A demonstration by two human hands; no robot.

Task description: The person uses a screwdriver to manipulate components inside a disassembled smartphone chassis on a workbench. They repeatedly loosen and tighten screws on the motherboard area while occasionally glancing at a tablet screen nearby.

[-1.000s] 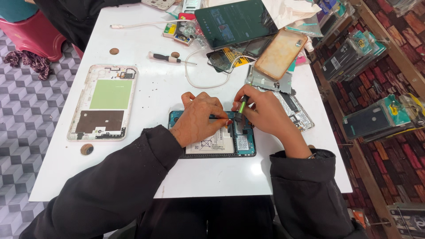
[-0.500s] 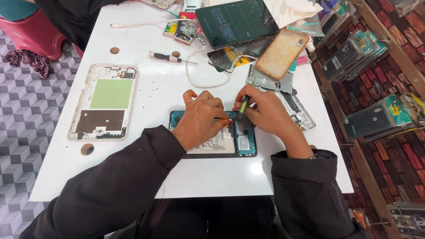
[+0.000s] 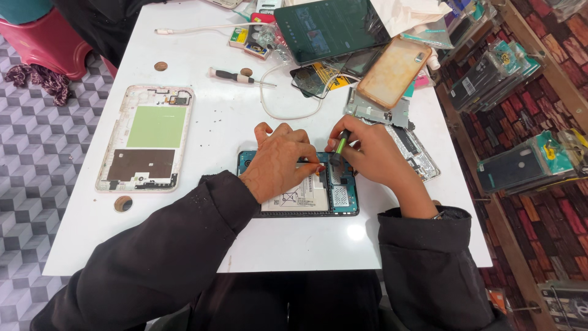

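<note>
An opened teal-framed device [image 3: 348, 199] lies on the white table [image 3: 220, 132] with its white battery and circuit board showing. My left hand [image 3: 280, 158] rests on its upper left part and pinches thin dark tweezers [image 3: 308, 163] that point right. My right hand [image 3: 373, 154] holds a small screwdriver [image 3: 339, 147] with a green and black handle, its tip down on the upper right of the board. The two hands nearly touch above the device and hide its top edge.
A detached white device frame with a green panel [image 3: 147, 138] lies at the left. Behind are a black-handled screwdriver [image 3: 236, 76], a white cable [image 3: 275, 110], a dark tablet [image 3: 331, 27], a tan phone case [image 3: 392, 70] and a metal plate [image 3: 376, 113]. Shelves of packaged cases [image 3: 520, 165] stand at the right.
Both hands stay on the opened device with the same tools. Only a slight shift of the fingers and of the view shows.
</note>
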